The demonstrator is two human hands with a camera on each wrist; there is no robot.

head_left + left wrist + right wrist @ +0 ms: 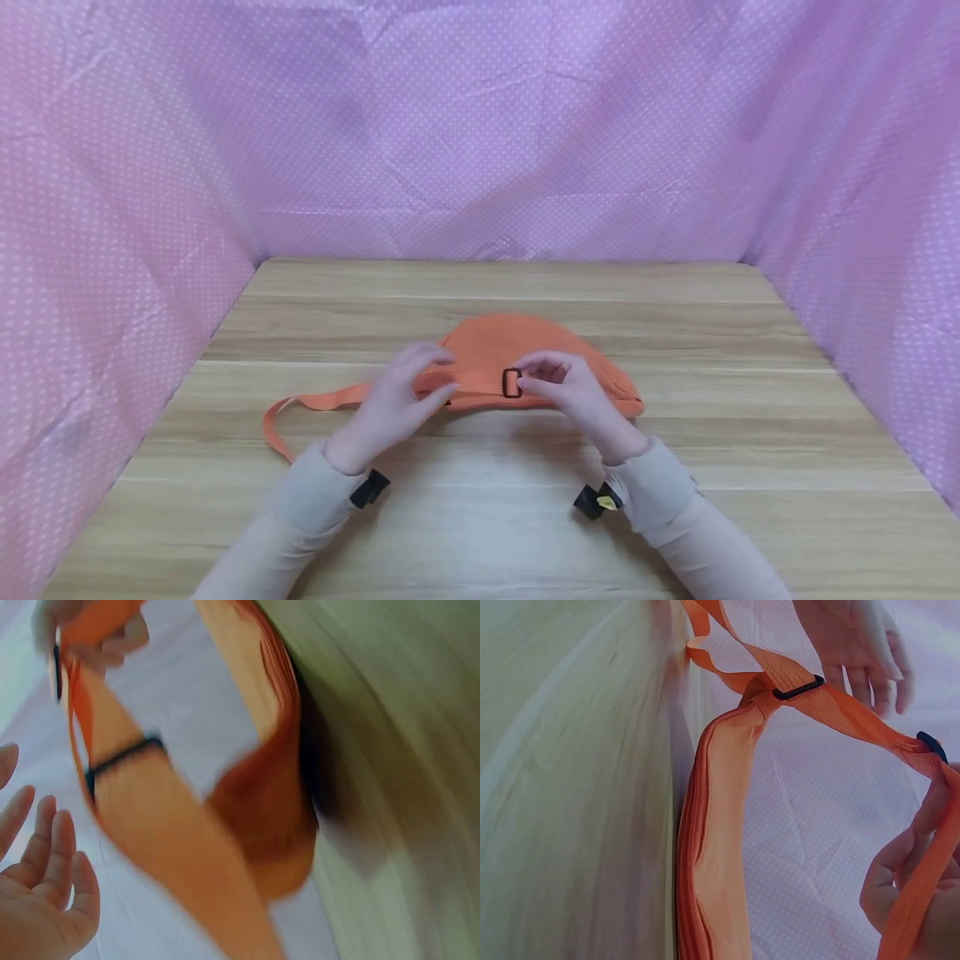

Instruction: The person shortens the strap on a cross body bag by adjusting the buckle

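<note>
An orange waist bag (517, 337) lies on the table, its curved side away from me. Its orange strap (322, 400) runs along the near side and loops out to the left. My right hand (581, 396) pinches the strap beside a black slider buckle (506, 383). A second black slider (799, 688) sits farther along the strap in the right wrist view. My left hand (390, 408) hovers by the strap's left part, thumb and fingers apart. In the left wrist view, that hand (49, 892) is beside the raised strap (165, 817) without gripping it.
The wood-grain table (750, 375) stretches around the bag. Pink dotted cloth (480, 125) hangs behind it and on both sides. Black wrist-worn devices (370, 489) stick out from both sleeves, low over the table.
</note>
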